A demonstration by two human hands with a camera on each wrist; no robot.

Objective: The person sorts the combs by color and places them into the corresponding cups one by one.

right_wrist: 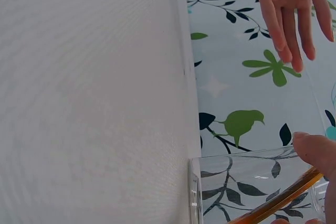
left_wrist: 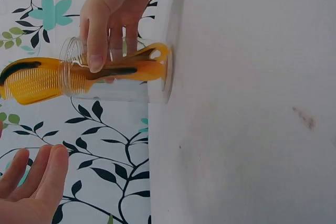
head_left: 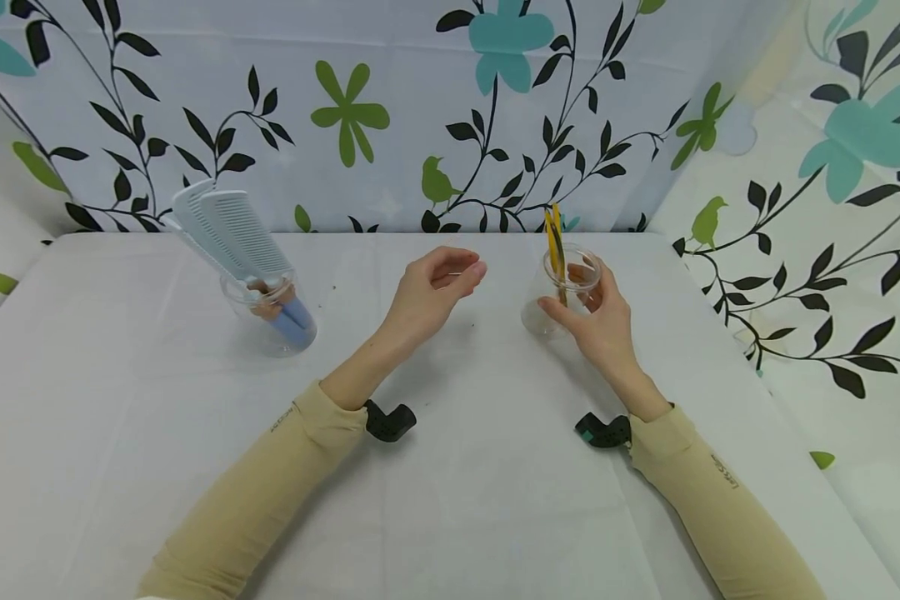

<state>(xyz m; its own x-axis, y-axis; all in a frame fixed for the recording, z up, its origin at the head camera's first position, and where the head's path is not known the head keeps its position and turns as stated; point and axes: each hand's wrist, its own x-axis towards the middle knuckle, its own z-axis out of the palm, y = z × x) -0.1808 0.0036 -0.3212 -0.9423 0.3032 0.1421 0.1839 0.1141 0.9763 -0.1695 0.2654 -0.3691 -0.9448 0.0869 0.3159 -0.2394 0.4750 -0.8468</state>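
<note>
My right hand (head_left: 603,323) grips a clear jar (head_left: 537,317) standing on the right side of the table, with the thumb on the near side and the fingers around the far side. Inside the jar leans an orange-yellow comb (left_wrist: 44,80) with dark streaks; its toothed end sticks out of the mouth and a looped handle end reaches the bottom. Whether there is more than one comb in it I cannot tell. Between the two jars my left hand (head_left: 431,292) hovers over the table, fingers loosely bent and holding nothing.
On the left of the white table (head_left: 450,500) a second clear jar (head_left: 273,342) holds pale blue combs (head_left: 243,233) and blue-and-brown items (head_left: 288,317). A leaf-patterned cloth (head_left: 390,183) hangs behind the table. Black cameras (head_left: 392,423) sit at both wrists.
</note>
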